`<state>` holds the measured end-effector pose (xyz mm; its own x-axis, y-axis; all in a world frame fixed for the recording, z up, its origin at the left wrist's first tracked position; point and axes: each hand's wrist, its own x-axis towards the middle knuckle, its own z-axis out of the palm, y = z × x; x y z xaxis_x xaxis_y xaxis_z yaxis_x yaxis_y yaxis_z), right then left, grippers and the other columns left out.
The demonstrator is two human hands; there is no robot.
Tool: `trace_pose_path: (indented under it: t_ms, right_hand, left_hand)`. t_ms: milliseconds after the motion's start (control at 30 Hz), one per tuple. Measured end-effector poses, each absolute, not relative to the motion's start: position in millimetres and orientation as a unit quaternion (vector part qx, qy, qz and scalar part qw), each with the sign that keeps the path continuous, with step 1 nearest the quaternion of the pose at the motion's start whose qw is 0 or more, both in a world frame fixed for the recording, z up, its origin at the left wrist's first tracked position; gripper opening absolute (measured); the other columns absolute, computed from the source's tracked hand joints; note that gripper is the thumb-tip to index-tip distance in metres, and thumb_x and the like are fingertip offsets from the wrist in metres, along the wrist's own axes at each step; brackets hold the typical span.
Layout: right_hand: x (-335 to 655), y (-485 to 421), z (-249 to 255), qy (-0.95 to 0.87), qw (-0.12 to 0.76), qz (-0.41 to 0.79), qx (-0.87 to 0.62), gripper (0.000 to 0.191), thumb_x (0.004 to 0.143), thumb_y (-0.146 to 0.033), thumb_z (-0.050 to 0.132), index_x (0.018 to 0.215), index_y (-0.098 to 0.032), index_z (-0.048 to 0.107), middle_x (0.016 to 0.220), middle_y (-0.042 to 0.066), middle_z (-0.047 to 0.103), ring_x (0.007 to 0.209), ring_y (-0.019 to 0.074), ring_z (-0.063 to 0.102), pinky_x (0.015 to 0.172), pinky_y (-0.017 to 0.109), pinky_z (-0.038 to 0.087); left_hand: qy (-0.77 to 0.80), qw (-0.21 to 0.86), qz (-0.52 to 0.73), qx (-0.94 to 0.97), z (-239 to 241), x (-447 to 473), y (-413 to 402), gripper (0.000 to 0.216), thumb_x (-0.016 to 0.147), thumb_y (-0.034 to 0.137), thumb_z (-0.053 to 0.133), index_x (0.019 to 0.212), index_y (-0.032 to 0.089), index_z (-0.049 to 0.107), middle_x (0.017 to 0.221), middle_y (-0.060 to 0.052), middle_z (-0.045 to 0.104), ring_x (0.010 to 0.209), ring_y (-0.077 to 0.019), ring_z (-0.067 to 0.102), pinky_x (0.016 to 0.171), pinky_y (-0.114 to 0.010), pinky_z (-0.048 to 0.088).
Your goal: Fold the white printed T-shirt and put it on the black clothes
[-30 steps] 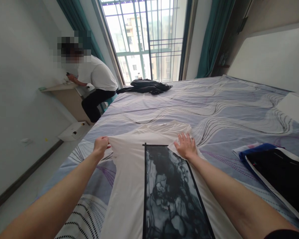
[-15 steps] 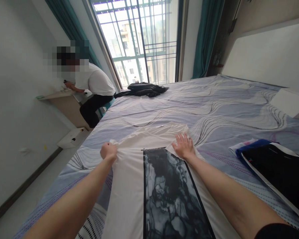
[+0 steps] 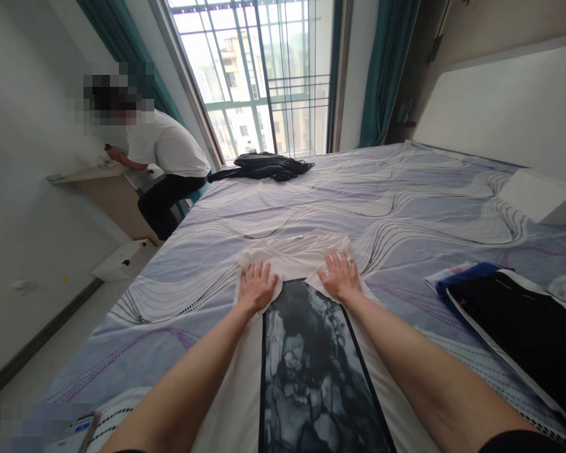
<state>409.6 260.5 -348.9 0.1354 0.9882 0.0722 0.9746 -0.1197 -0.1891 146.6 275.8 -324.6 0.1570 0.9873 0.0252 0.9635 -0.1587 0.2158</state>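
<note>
A white T-shirt (image 3: 295,251) with a large black-and-grey print (image 3: 306,358) lies flat on the bed, collar end away from me. My left hand (image 3: 256,286) rests flat on the folded-in left shoulder, fingers spread. My right hand (image 3: 339,277) lies flat on the right shoulder, fingers apart. Neither hand grips anything.
The bed (image 3: 405,201) has a grey-lilac wavy sheet. A dark garment (image 3: 264,167) lies at its far edge by the window. Folded black, blue and white clothes (image 3: 509,314) sit at the right. A person in a white shirt (image 3: 165,151) bends over a wall shelf at the left.
My left hand pinched the shirt's left sleeve, carried it inward over the shirt, let go and now lies flat on it. My right hand stayed in place.
</note>
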Motion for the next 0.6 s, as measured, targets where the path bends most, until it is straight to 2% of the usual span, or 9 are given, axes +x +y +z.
trace_pose_path:
  t_ms: [167, 367, 533, 600]
  right_hand:
    - [411, 273, -343, -0.645, 0.074, 0.055, -0.759, 0.074, 0.098, -0.067, 0.032, 0.163, -0.031, 0.028, 0.171, 0.005, 0.017, 0.156, 0.0377, 0.007, 0.119, 0.070, 0.004]
    - [412, 315, -342, -0.654, 0.028, 0.038, -0.755, 0.076, 0.098, -0.070, 0.023, 0.164, -0.033, 0.021, 0.172, 0.007, 0.012, 0.156, 0.0423, 0.001, 0.114, 0.076, -0.011]
    - [420, 369, -342, -0.662, 0.015, 0.066, -0.746, 0.076, 0.097, -0.073, 0.016, 0.164, -0.037, 0.017, 0.173, 0.002, 0.006, 0.155, 0.0444, 0.001, 0.114, 0.076, -0.008]
    - [425, 390, -344, -0.662, 0.024, 0.077, -0.745, 0.071, 0.100, -0.068, 0.016, 0.164, -0.039, 0.018, 0.173, 0.001, 0.008, 0.155, 0.0435, 0.005, 0.114, 0.077, -0.003]
  left_hand:
    - [0.667, 0.064, 0.027, 0.742, -329, 144, 303, 0.063, 0.101, 0.056, 0.023, 0.161, 0.038, 0.029, 0.172, -0.003, 0.017, 0.158, -0.0354, 0.010, 0.118, -0.075, -0.002]
    - [0.671, 0.054, 0.032, 0.739, -331, 148, 346, 0.065, 0.099, 0.058, 0.022, 0.161, 0.039, 0.028, 0.172, -0.003, 0.015, 0.157, -0.0401, 0.009, 0.111, -0.082, -0.010]
    - [0.688, 0.051, 0.055, 0.722, -334, 149, 389, 0.064, 0.098, 0.060, 0.026, 0.159, 0.040, 0.033, 0.171, -0.004, 0.022, 0.155, -0.0439, 0.012, 0.109, -0.083, -0.009]
    - [0.695, 0.061, 0.065, 0.713, -335, 149, 404, 0.063, 0.098, 0.058, 0.028, 0.157, 0.038, 0.037, 0.169, -0.006, 0.026, 0.154, -0.0441, 0.015, 0.110, -0.084, -0.003]
